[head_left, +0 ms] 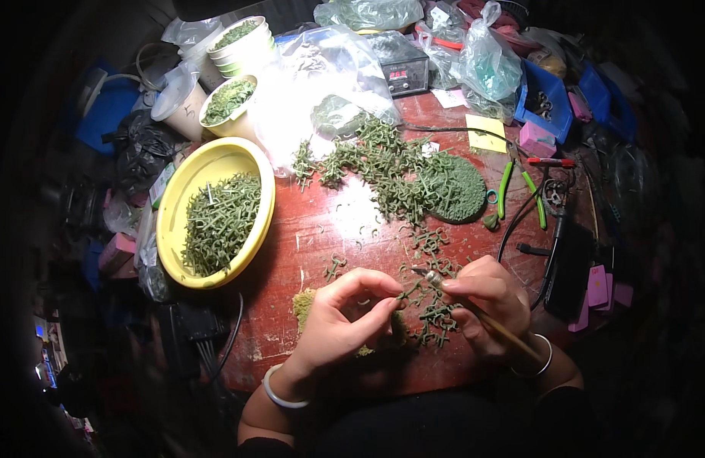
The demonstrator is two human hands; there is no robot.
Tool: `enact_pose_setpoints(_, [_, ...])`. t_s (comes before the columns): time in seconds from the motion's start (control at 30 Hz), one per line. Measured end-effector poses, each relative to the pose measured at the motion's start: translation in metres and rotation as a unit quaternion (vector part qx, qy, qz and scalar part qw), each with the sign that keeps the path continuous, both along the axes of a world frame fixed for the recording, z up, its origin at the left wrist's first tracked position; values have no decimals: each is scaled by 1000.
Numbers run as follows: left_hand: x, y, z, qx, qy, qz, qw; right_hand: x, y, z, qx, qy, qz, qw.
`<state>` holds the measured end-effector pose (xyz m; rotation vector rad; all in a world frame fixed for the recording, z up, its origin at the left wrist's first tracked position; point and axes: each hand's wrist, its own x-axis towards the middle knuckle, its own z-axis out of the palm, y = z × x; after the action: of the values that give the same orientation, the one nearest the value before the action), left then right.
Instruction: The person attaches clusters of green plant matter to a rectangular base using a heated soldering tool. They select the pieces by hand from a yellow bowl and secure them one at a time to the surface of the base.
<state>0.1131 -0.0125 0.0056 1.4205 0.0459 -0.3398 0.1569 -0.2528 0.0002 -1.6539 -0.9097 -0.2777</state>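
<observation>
My left hand [345, 313] is closed in a pinch on a small curved green piece [404, 293], mostly covered by the fingertips. In my right hand [496, 294] lies a wooden-handled tool [510, 336], its pointed metal tip turned left, just above the held piece. Loose small green pieces [436, 324] lie on the red tabletop under and between both hands. Farther back, a large heap of them [383, 164] spreads against a round green textured pad [458, 191]. A yellowish spongy block [300, 305] is partly hidden behind my left hand.
At left, a yellow basin [267, 206] holds many green pieces. Behind it stand tubs [242, 126] of green material and clear bags [337, 69]. Green-handled pliers [505, 187], a black cable and a yellow note [486, 133] lie at right. A box with a red display [402, 65] and blue bins [543, 103] stand at the back.
</observation>
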Motion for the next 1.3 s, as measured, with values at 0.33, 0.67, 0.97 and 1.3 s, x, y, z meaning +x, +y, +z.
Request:
enact_pose_setpoints(0.33, [2, -3, -8, 63, -136, -32, 988, 0, -5, -2, 6, -15, 4, 1000])
enact_pose_setpoints(0.67, [4, -2, -9, 97, -171, -31, 980, 0, 0, -4, -15, -38, -5, 999])
enact_pose_setpoints(0.97, [3, -4, -6, 111, -171, -28, 978, -1, -2, -3, -46, -55, 7, 997])
enact_pose_setpoints(1.3, [3, -5, -3, 127, -149, -25, 980, 0, -1, -4, -30, -62, -7, 998])
